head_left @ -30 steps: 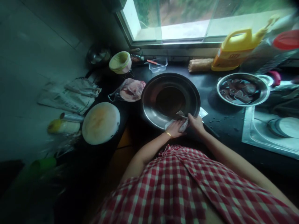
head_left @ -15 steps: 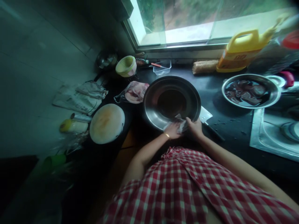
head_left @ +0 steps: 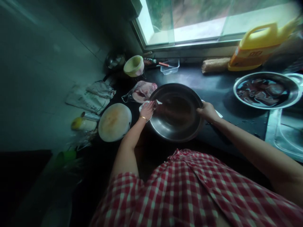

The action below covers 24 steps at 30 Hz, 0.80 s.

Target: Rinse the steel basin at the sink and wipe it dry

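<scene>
Dark metal shone in the pan (head_left: 178,108), which lay between the two hands. At its near-left rim the left hand (head_left: 147,110) held a thin white cloth (head_left: 159,102), fingers close together and bent over the edge; whether it was fabric or paper was hard to tell. Opposite, the right hand (head_left: 207,112) gripped the rim, its other fingers mostly out of sight. Whether the pan rested fully on the counter (head_left: 217,86) or was tipped up a little by that grip could not be told.

By the look of it, wiping was the step in hand, the right hand steadying while the left rubbed. A further stroke would probably have called for even pressure along the curve, with the right grip kept firm against slipping. Just beyond the left hand sat a bag of meat (head_left: 143,91), near enough for a wide sweep to brush. Left of that hand lay a pale disc (head_left: 115,122); well right of the right hand stood a pot (head_left: 267,107).
</scene>
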Each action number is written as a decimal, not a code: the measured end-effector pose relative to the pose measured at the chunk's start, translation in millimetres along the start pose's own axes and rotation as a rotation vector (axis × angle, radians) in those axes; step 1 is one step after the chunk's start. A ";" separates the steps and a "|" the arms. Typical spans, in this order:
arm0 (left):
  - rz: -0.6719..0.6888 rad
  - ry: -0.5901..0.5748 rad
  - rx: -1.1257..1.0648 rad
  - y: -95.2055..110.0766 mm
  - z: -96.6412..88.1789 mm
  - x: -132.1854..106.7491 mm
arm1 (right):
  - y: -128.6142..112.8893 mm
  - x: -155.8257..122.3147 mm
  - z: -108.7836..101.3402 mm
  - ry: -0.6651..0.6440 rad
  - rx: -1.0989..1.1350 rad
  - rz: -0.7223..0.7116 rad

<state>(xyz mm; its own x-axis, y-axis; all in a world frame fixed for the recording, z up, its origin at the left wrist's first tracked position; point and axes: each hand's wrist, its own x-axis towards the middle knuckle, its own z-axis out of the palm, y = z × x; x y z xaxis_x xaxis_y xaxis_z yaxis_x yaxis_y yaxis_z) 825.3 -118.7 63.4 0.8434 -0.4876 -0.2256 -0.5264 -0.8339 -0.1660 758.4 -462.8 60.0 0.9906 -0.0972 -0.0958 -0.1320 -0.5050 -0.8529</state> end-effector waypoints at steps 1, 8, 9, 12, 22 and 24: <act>-0.013 0.041 0.012 -10.5 -10.5 9.0 | -4.5 0.9 0.5 -0.006 -0.003 -0.010; 0.158 0.187 0.011 26.9 -64.3 67.2 | -12.5 -8.9 19.1 -0.109 -0.015 -0.119; 0.274 0.173 0.008 45.2 -67.9 70.5 | -11.7 -11.4 24.2 -0.131 -0.013 -0.136; 0.613 0.141 -0.004 102.9 -71.1 68.3 | -9.1 -16.9 37.1 -0.142 -0.002 -0.165; 0.164 0.150 -0.138 65.5 -38.9 55.7 | 10.5 -29.4 17.8 -0.123 0.044 -0.055; -0.072 0.140 -0.167 42.3 -18.0 38.9 | 17.7 -36.7 15.0 -0.088 0.044 -0.003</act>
<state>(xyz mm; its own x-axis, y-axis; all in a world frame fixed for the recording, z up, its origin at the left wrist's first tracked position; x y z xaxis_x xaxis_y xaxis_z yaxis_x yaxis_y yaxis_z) 837.8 -177.6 64.8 0.8911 -0.4464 -0.0817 -0.4489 -0.8935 -0.0134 720.2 -455.4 40.8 0.9905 -0.0188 -0.1362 -0.1291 -0.4671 -0.8747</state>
